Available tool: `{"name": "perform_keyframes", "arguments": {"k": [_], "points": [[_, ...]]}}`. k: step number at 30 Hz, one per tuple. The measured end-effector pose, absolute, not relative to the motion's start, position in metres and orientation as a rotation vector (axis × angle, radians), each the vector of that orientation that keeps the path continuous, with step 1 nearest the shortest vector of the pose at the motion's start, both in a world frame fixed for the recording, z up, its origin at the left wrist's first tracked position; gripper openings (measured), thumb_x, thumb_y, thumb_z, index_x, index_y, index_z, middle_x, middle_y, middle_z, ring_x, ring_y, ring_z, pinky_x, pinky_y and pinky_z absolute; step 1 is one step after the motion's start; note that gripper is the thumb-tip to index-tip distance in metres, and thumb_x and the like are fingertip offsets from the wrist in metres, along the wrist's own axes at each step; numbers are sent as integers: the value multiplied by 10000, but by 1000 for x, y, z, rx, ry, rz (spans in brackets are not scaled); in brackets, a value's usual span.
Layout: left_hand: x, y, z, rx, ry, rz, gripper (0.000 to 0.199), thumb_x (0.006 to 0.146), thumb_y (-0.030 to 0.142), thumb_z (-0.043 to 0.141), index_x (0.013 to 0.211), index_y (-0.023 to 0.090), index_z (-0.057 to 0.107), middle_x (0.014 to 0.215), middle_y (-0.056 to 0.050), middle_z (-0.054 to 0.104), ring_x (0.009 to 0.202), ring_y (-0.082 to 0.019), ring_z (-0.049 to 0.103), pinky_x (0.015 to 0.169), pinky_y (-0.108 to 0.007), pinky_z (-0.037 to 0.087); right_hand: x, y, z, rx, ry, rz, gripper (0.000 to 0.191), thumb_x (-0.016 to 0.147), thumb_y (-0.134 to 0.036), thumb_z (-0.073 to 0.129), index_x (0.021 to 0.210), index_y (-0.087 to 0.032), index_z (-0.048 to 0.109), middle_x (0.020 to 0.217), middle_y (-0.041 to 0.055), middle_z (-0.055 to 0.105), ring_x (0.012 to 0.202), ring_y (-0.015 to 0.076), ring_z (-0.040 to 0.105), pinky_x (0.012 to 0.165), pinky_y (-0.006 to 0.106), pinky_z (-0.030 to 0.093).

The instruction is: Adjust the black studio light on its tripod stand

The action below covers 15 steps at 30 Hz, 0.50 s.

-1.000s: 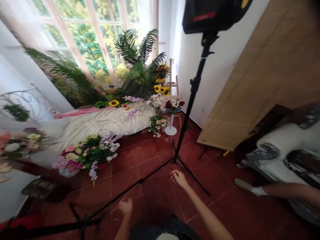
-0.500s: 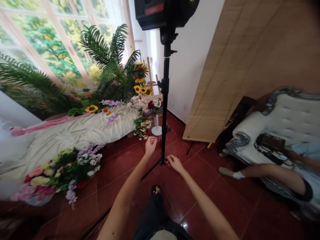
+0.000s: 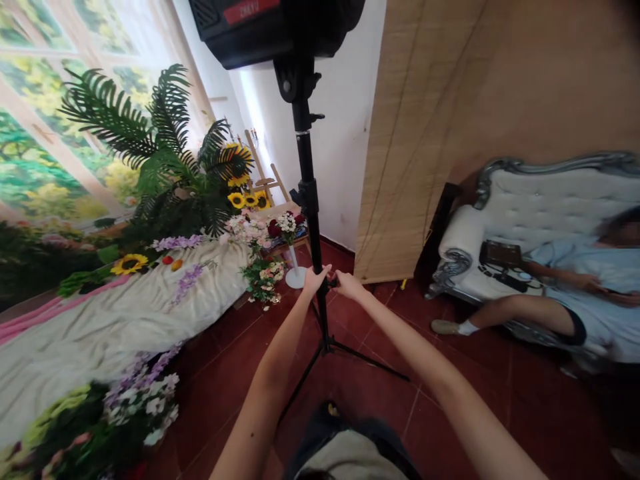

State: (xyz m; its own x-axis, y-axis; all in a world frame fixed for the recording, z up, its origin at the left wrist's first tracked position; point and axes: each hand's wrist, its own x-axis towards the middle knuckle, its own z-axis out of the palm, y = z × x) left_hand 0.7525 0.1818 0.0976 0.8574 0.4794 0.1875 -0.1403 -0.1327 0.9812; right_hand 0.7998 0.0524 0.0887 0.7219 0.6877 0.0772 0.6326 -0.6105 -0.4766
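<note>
A black light stand (image 3: pixel 313 233) rises in front of me from tripod legs spread on the red tile floor, with a large black lamp head (image 3: pixel 280 33) on top. My left hand (image 3: pixel 316 280) is wrapped round the pole at its lower part. On the right side of the pole, my right hand (image 3: pixel 347 285) has its fingers closed on a small black knob (image 3: pixel 331 283), largely hidden by the fingertips.
Left are a cream cloth-covered platform (image 3: pixel 210 293), a palm plant (image 3: pixel 170 140) and flowers (image 3: pixel 145 400). Behind the stand are a white pedestal (image 3: pixel 296 277) and a bamboo blind (image 3: pixel 395 167). A person (image 3: pixel 595 280) sits on a white sofa (image 3: pixel 545 200) at right.
Both hands have moved up to the stand; my left hand has taken hold of the pole and my right hand the knob. The view has turned right, and the tripod legs show more fully.
</note>
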Motion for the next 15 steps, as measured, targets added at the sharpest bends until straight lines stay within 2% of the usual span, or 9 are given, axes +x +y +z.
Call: {"name": "perform_keyframes", "arguments": {"k": [3,7,12,15], "points": [[761,189,90,1608,253,461,351,616,478,676,529,162,550,496,-29,579,467,-122,549,520,-253,482,809,55,95,-2574,-1115,121,373,684,-343,674,984,-184,521,909,97,660,816,228,635,649,267,438],[770,193,79,1579,247,424,353,640,461,651,492,173,512,458,-18,546,438,-119,539,484,-241,461,812,57,99,-2651,-1180,79,437,690,-356,663,1048,-163,502,915,134,661,845,264,636,670,290,440],[778,190,70,1584,423,603,270,633,361,635,499,185,480,447,7,522,429,-122,531,441,-224,423,802,60,87,-2600,-1150,29,362,781,-276,578,1106,-169,461,881,126,669,876,240,632,706,275,426],[782,188,65,1592,469,685,236,627,328,620,507,187,475,468,0,543,436,-126,541,433,-222,422,794,56,74,-2555,-1186,-70,264,842,-247,490,1097,-179,469,927,130,661,888,224,622,687,263,423]]}}
